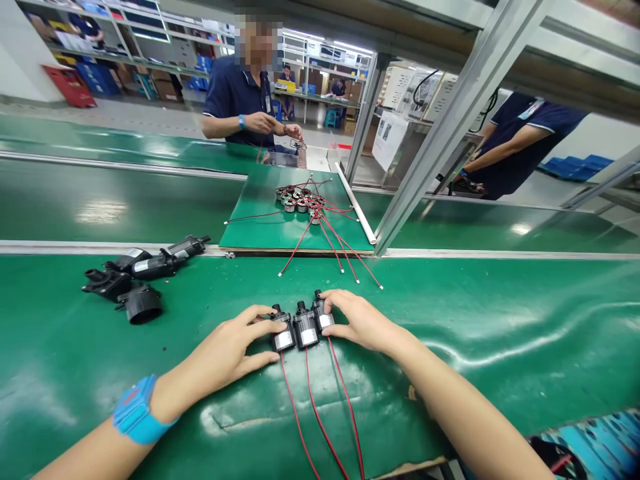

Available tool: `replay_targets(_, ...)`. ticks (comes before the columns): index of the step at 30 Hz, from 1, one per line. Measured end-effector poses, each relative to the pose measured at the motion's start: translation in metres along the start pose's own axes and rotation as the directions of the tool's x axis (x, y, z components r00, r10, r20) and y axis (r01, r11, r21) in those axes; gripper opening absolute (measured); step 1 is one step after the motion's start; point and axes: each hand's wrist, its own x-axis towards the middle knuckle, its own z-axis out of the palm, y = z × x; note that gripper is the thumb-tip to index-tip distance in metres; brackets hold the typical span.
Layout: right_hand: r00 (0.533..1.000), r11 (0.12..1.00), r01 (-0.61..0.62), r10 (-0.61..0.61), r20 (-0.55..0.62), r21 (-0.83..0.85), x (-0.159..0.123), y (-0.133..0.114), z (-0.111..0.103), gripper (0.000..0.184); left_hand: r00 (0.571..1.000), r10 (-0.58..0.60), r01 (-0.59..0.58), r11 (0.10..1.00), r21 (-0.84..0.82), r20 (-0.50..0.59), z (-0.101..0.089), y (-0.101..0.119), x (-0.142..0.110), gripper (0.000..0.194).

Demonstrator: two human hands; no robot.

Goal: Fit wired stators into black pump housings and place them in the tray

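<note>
Three small black pumps stand side by side on the green mat, each with a white label and a red wire running toward me. My left hand (250, 340), with a blue band at the wrist, has its fingers and thumb around the left pump (283, 339). Between my hands is the middle pump (305, 327), which neither hand appears to grip. My right hand (357, 320) holds the right pump (325, 319) between thumb and fingers. The red wires (313, 397) trail down past the front edge.
Several black pump bodies (145, 267) lie in a pile at the left. On a raised green board (260, 230) sits a cluster of round motor parts (300, 200) with red wires. A metal post (440, 133) rises at the right. A co-worker (235, 93) works across the bench.
</note>
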Motion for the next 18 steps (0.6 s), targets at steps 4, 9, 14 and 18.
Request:
replay_targets(4,0.998,0.999,-0.052,0.052,-0.028,0.008,-0.008,0.007,0.003,0.045,1.0,-0.009,0.008,0.998,-0.066,-0.027,0.005,-0.001,-0.005,0.04)
replay_targets(9,0.995,0.998,0.019,-0.024,-0.099,-0.059,-0.009,-0.003,0.013,0.071,0.99,-0.096,0.069,0.971,-0.231,-0.106,0.017,-0.006,-0.003,0.064)
replay_targets(14,0.954,0.927,0.202,-0.259,-0.149,-0.315,0.011,-0.015,0.041,0.096,0.96,-0.207,0.121,0.915,-0.386,-0.189,0.025,-0.004,-0.005,0.087)
replay_targets(18,0.952,0.878,0.207,-0.283,-0.119,-0.432,0.028,-0.01,0.063,0.082,0.934,-0.328,0.21,0.826,-0.523,-0.142,0.031,-0.006,-0.009,0.079)
